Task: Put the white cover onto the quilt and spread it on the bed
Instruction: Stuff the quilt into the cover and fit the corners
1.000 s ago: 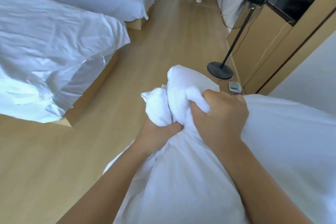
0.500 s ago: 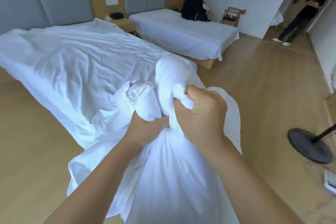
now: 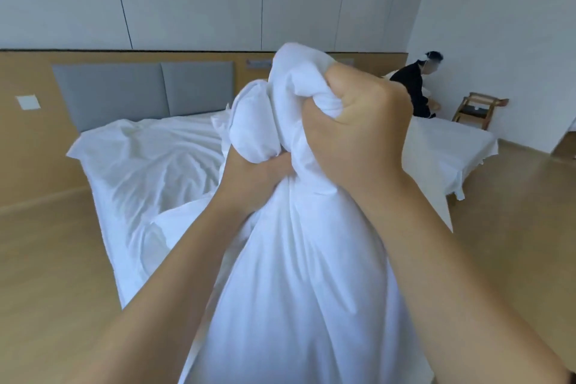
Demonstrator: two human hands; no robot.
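At the centre of the view, a bunched white cover (image 3: 299, 274) is held up in front of the person by both hands. The left hand (image 3: 258, 178) is clenched round a rounded, padded fold at 11 o'clock of the bundle's neck, its fingers wrapped under the bulge. The right hand (image 3: 355, 134) is closed in a fist round a second, taller fold just beside it at 1 o'clock, with the thumb pressed over the cloth. Whether the two hands touch cannot be told. Below the fists the cover is drawn into a neck and then hangs wide toward 6 o'clock between the two bare forearms, where it is cut off by the lower edge of the view. What fills the cover cannot be told, though the gripped folds look thick.

Behind the bundle, from 9 to 11 o'clock, a bed (image 3: 146, 165) is seen under a wrinkled white sheet, partly hidden by the cover. A grey padded headboard (image 3: 140, 90) is fixed to the wood-panelled wall at 10 o'clock, and a small white wall plate (image 3: 28, 102) is set at 9 o'clock. A second bed (image 3: 442, 153) with a white sheet is placed at 3 o'clock. At 2 o'clock a person in black (image 3: 414, 87) is seen at its far end, and a wooden chair (image 3: 473, 109) is stood near the white wall just beyond. A light wooden floor (image 3: 46, 274) is laid around both beds.
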